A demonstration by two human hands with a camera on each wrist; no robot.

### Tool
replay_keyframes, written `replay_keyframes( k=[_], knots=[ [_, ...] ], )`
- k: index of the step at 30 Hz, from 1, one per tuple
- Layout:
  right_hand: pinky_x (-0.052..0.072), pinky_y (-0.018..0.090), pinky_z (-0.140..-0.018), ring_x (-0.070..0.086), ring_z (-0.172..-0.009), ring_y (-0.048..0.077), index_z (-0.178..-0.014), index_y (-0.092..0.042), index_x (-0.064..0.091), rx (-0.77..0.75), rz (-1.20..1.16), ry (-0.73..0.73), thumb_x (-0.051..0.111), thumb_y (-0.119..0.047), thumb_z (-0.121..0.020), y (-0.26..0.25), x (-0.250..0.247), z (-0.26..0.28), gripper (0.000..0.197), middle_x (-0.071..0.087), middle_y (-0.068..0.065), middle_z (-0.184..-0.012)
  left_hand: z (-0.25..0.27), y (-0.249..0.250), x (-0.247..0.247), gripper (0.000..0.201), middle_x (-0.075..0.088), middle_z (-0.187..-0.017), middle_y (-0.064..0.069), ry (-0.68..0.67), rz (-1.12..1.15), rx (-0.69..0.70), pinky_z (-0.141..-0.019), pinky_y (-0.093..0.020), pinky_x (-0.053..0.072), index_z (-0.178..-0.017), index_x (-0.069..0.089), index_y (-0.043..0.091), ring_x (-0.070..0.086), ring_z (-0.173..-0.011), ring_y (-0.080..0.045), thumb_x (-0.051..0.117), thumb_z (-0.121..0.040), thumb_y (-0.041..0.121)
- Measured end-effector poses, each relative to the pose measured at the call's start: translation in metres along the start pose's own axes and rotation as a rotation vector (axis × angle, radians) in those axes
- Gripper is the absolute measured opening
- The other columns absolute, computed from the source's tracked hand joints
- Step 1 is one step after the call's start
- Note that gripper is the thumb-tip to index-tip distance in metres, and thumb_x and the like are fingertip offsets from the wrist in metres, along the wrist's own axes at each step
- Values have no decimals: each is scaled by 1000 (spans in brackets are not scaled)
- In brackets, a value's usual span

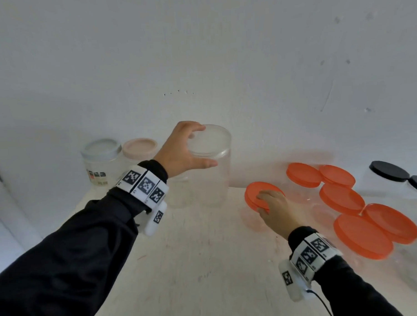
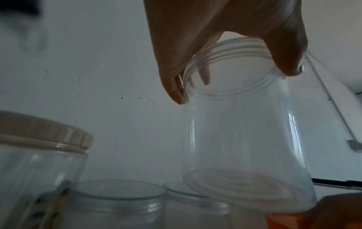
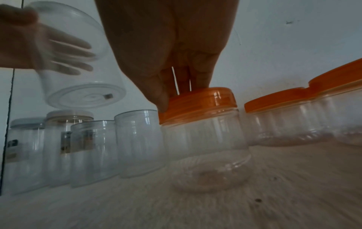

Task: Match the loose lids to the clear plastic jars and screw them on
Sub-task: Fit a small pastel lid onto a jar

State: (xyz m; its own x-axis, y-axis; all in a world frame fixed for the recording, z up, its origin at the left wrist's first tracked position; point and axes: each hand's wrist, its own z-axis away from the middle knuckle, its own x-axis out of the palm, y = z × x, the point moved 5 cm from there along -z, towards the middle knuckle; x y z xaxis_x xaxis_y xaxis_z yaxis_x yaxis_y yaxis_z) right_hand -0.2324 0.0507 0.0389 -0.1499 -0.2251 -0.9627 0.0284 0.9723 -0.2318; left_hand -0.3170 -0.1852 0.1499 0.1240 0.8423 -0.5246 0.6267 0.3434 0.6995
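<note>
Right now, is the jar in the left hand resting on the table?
No, the left hand holds the tall clear jar tilted in the air.

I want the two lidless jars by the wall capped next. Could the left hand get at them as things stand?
Probably not yet: the left hand grips a tall open jar lifted off the table, directly above the two lidless jars. It would need to set that jar down first; otherwise nothing blocks them.
</note>
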Motion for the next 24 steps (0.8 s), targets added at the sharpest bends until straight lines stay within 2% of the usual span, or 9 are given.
replay_keyframes(
  k=[2,4,7,9,13,15,19,22,24],
  knots=[
    [27,28,-106,38,-130,22,-131,-9,52,-37,-23,-3,52,-16,-92,-3,-1,-5,39,45,5,-140,-10,-7,-3,90,34,-126,7,42,-7,-35,-83,-8,34,-126,45,20,43,-115,-13,82,-49,49],
    [29,27,-104,40,-128,22,-128,-10,55,-79,-23,-1,54,-17,-91,-7,-1,-9,38,48,4,-138,-15,-13,-3,86,32,-127,5,73,-25,-67,-94,-19,36,-128,45,17,41,-118,-16,86,-56,37],
    [32,29,-104,43,-126,22,-125,-11,58,-101,-30,-3,54,-17,-90,-9,1,-13,35,50,4,-136,-20,-26,2,93,31,-136,2,60,-78,-103,-107,-34,31,-129,45,18,34,-127,-18,79,-50,51],
    [32,32,-104,42,-126,24,-123,-13,59,-102,-18,13,54,-18,-90,-9,3,-14,34,52,2,-134,-22,-33,4,92,31,-140,0,51,-104,-113,-109,-36,29,-128,46,18,32,-129,-20,77,-50,54],
    [29,33,-106,39,-127,24,-122,-15,60,-91,-2,47,53,-19,-91,-10,5,-18,32,51,0,-134,-27,-36,3,71,34,-140,-2,82,-148,-75,-104,-23,21,-125,49,15,24,-131,-18,82,-65,33],
    [27,33,-107,38,-129,22,-122,-16,59,-81,0,54,52,-20,-92,-10,7,-21,32,50,-1,-136,-30,-33,2,63,39,-138,-3,82,-186,-13,-103,-24,21,-120,55,13,24,-131,-20,82,-66,31],
    [24,39,-109,34,-132,22,-123,-17,58,-42,-14,52,51,-19,-92,-9,10,-28,32,46,-3,-139,-34,-27,3,59,50,-128,-5,66,-307,126,-108,-39,25,-107,64,12,34,-124,-24,71,-62,50],
    [24,41,-110,29,-134,28,-124,-13,57,6,-100,50,51,-14,-92,-7,13,-34,32,38,8,-144,-33,-24,7,46,56,-121,-7,65,-407,203,-104,-55,27,-106,64,10,42,-117,-27,67,-70,39],
    [26,41,-109,25,-135,31,-125,-12,55,40,-152,55,50,-12,-92,-6,14,-37,33,31,14,-145,-33,-25,10,39,57,-117,-9,83,-424,213,-106,-57,24,-109,63,8,47,-114,-30,70,-76,26]
  ],
)
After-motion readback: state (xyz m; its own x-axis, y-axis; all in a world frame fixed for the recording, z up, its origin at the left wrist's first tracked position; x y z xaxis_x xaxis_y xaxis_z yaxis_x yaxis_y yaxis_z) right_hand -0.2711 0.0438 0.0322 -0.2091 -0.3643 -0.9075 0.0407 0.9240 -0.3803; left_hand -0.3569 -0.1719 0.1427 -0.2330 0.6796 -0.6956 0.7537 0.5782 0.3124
